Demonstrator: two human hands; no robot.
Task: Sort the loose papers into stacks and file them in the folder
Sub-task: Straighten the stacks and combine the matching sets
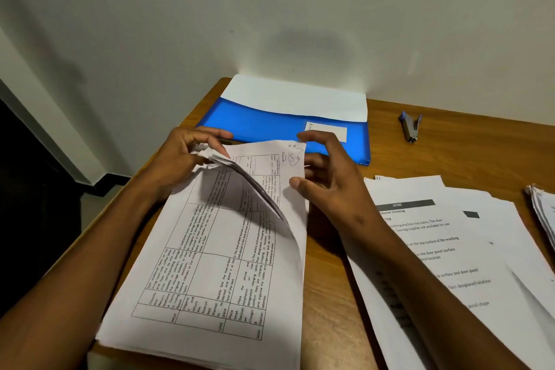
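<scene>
By the left hand [183,156] page corners of the stack of papers [216,264] are pinched up; the right hand [327,177] is held loose; sorting is underway, then the blue folder [270,126] must be filled

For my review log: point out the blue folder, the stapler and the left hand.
blue folder [270,125]: head view, on its bare blue cover.
stapler [410,128]: head view, mid-body.
left hand [183,156]: head view, back of the hand gripping lifted page corners.

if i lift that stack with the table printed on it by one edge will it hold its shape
Probably not. The stack is loose thin sheets, and the top corner already curls where the left hand pinches it, so it would likely droop. No staple or clip shows, so sheets may fan or slide apart.
</scene>
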